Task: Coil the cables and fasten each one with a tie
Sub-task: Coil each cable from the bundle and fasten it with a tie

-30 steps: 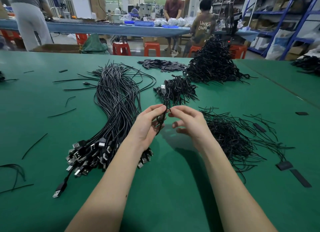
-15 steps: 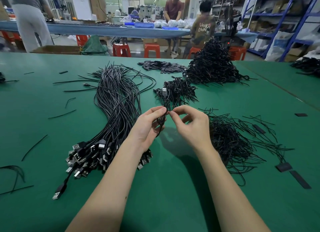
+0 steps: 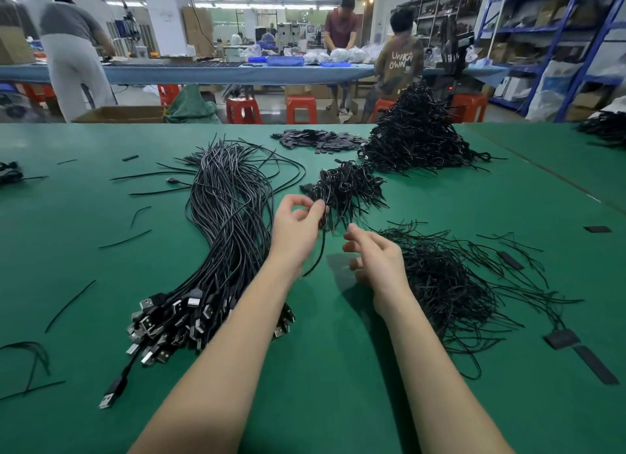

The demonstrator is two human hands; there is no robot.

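- Table (image 3: 338,386): green mat, one work surface under both your forearms. Stock lies fanned around the hands, which I judge is so that each reach stays short.
- Far pile (image 3: 416,138): big black mound beyond your right hand, well apart from it. Probably finished, tied cables, pushed out of the working area.
- Cable bundle (image 3: 227,223): long straight cables just left of your left forearm, USB plugs (image 3: 176,321) all at the near end beside your left elbow. Judged to be the uncoiled supply; plugs aligned so you can pull one at a time.
- Ties (image 3: 447,284): loose heap of thin black strands just right of your right wrist, touching or nearly touching the forearm. Placed on the side of the hand that seems to apply them.
- Small pile (image 3: 345,189): coiled pieces just beyond your left fingertips. Likely the drop spot for the piece in hand.
- Flat tabs (image 3: 318,138): dark strips far ahead of both hands; purpose unclear.
- Left hand (image 3: 296,230): raised over the mat, fingers and thumb pinching a coil (image 3: 323,218) at the near edge of the small pile. One tail hangs down past the palm. Whether its tie is fully twisted, you cannot tell; it is blurred.
- Right hand (image 3: 376,258): just right of the coil, apart from it, fingers loosely curled, holding nothing visible.
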